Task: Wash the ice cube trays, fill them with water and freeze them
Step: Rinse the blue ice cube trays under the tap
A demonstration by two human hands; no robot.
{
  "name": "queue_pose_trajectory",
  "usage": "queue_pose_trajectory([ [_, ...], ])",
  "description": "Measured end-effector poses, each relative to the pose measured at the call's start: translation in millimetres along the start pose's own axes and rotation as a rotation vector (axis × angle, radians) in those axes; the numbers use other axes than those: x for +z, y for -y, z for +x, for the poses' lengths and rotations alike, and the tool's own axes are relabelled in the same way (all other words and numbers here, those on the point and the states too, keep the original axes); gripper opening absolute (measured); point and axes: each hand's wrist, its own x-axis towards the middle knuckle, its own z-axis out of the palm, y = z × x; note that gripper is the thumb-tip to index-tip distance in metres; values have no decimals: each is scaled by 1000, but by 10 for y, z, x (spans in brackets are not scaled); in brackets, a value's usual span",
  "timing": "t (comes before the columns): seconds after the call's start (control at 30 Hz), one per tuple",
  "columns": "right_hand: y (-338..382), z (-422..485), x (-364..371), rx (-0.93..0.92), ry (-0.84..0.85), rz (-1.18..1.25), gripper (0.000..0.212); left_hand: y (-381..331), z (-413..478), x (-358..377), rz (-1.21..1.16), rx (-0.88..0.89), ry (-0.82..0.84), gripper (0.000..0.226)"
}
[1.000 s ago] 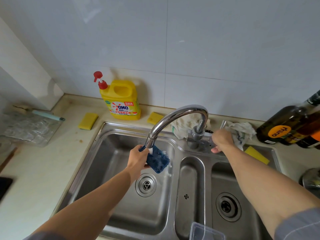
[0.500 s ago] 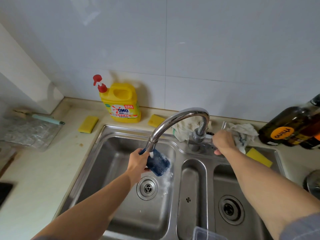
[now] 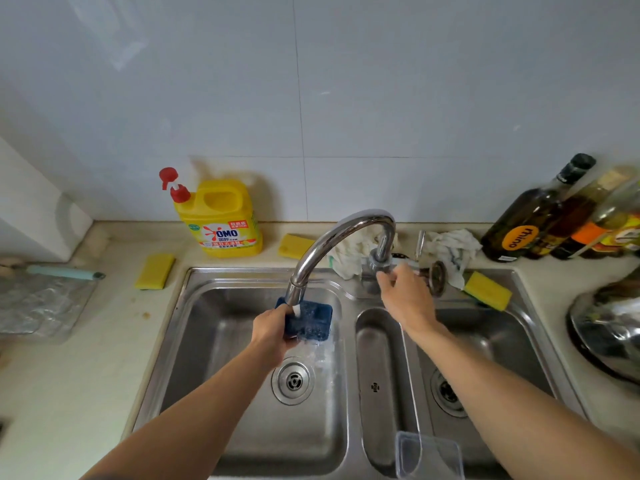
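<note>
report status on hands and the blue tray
Left hand grips blue tray under the spout, water running over it. Right hand holds the tap handle. Nothing blocks the tray.

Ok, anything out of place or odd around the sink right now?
A metal drain strainer stands on edge on the back ledge of the sink, just right of the right hand, not in a drain. Nothing else looks spilled or damaged.

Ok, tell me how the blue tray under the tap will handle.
The blue tray is wet under the running tap, so probably slippery. The left hand holds it by one edge alone, so likely light. It shows no sag, so seemingly fairly stiff.
</note>
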Motion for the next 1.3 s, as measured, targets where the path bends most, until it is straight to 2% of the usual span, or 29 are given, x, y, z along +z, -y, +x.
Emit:
queue_pose_trajectory([
  [0.07,144,-216,121,15,215,119,32,-15,-58,-3,-60,-35,42,17],
  [0.17,357,-518,316,228,560,472,32,-22,-148,-13,-110,-51,134,12],
  [0.23,470,-653,468,344,612,676,25,-10,-177,-42,-83,-37,221,17],
  [0.33,600,-758,621,450,506,858,20,9,-204,-161,53,7,362,22],
  [0.4,658,-794,661,485,449,885,24,-18,-214,-262,137,21,414,24],
  [0.47,714,-825,719,480,428,870,31,-53,-196,-344,138,28,437,38],
  [0.53,784,-859,794,448,388,802,33,-103,-202,-376,128,42,402,45],
  [0.63,905,-909,919,399,322,719,25,-120,-199,-379,180,116,330,38],
  [0.8,997,-885,1043,496,267,820,23,-181,-113,-426,305,245,192,31],
  [0.9,1069,-847,1085,534,269,871,24,-257,-78,-473,335,241,173,28],
  [1.07,1147,-783,1141,377,296,762,18,-362,1,-560,318,226,172,32],
  [1.13,1115,-746,1107,395,270,748,17,-340,31,-523,360,224,261,29],
  [1.23,1037,-680,1033,432,217,734,29,-285,34,-437,316,128,416,21],
  [1.3,1035,-681,1010,391,251,709,27,-286,80,-428,191,46,403,21],
])
